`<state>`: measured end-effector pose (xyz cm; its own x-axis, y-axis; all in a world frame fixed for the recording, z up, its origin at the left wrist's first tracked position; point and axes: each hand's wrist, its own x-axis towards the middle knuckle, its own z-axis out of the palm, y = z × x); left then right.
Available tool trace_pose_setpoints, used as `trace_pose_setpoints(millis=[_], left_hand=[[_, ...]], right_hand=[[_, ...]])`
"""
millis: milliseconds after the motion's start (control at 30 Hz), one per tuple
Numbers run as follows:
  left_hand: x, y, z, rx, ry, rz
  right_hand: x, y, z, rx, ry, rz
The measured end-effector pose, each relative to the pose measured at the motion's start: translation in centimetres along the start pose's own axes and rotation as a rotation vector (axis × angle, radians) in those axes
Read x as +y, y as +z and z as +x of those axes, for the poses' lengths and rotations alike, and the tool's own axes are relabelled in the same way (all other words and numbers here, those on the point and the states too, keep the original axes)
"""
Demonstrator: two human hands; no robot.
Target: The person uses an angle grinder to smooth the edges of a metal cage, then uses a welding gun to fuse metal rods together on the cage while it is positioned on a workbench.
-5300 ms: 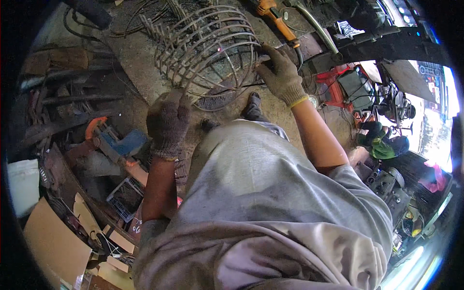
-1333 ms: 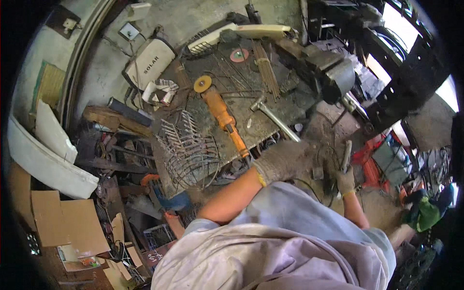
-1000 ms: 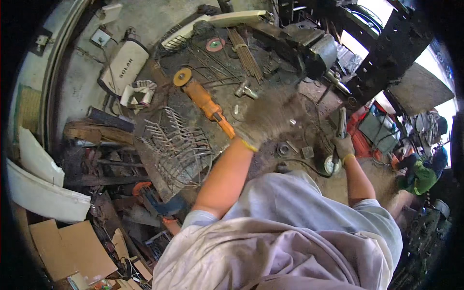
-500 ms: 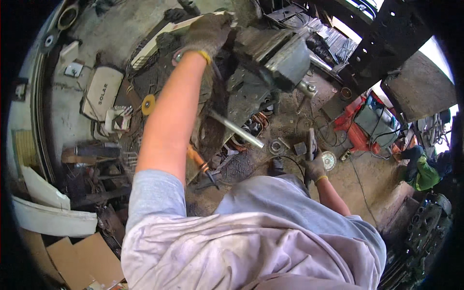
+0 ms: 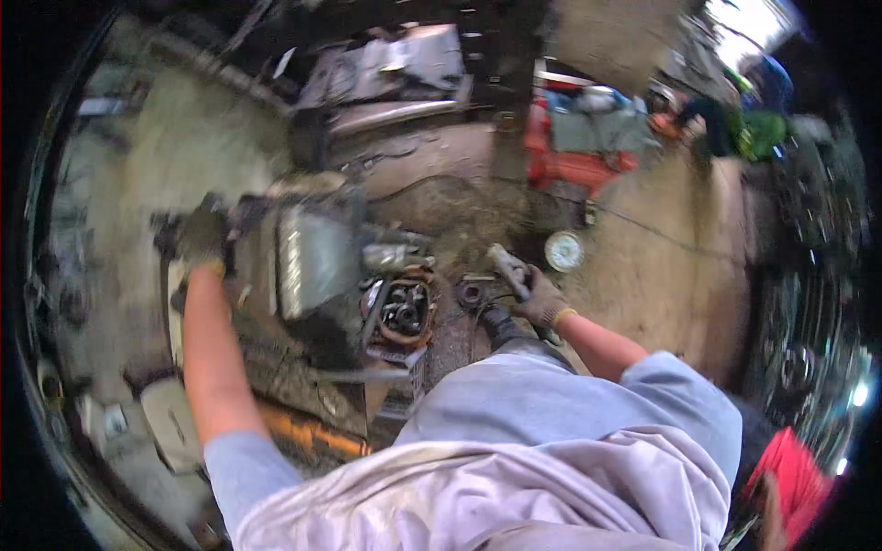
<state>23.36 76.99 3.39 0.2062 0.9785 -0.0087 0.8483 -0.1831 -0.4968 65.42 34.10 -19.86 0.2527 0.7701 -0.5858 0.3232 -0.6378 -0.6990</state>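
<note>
My left hand (image 5: 204,237), in a dirty knit glove, reaches out at the far left beside the bench vise (image 5: 317,262). Motion blur and the glove hide its fingers, so its grip cannot be made out. My right hand (image 5: 542,298), gloved too, is closed around a grey elongated metal tool (image 5: 508,269), low in front of my legs. The tool's exact kind does not show. A pale round disc (image 5: 563,251) appears just beyond this hand. Left of it, a container of metal parts (image 5: 404,308) stands near the vise.
An orange tool (image 5: 317,432) lies below the vise. A red-framed machine (image 5: 574,147) stands farther off, with a person in green (image 5: 758,133) past it. At lower right is red cloth (image 5: 795,482). Dark machinery (image 5: 799,275) lines the right side.
The whole view has swung to the right and blurred, so the vise and my left hand now appear farther left. My right hand still grips the grey tool.
</note>
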Motion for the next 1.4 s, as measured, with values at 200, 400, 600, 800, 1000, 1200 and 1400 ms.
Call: trace_pose_setpoints(millis=[200, 400, 600, 800, 1000, 1200, 1400], left_hand=[[4.4, -6.8, -0.9, 0.271, 0.302, 0.193], [1.9, -14.1, -4.1, 0.628, 0.373, -0.522], [-8.9, -17.8, -16.0, 0.868, 0.064, -1.346], [-7.4, -12.5, -27.7, 1.215, -0.474, -2.161], [-7.3, -4.9, -43.9, 0.452, 0.344, -2.850], [7.5, -7.0, -51.1, 0.299, -0.331, -3.345], [13.7, -9.9, -62.0, 0.250, -0.636, -2.783]], right_hand=[[4.3, 1.2, 2.2, 0.069, 0.034, -0.071], [2.2, 0.0, 0.5, 0.060, 0.012, -0.070], [2.3, 2.1, 0.1, 0.057, -0.097, -0.142], [1.2, 1.4, -1.9, -0.025, -0.157, -0.182], [-0.5, 2.0, -5.3, -0.073, -0.361, -0.114], [-2.2, 4.3, -10.7, -0.189, -0.352, -0.243], [-4.4, 6.4, -16.8, -0.369, -0.533, -0.235]])
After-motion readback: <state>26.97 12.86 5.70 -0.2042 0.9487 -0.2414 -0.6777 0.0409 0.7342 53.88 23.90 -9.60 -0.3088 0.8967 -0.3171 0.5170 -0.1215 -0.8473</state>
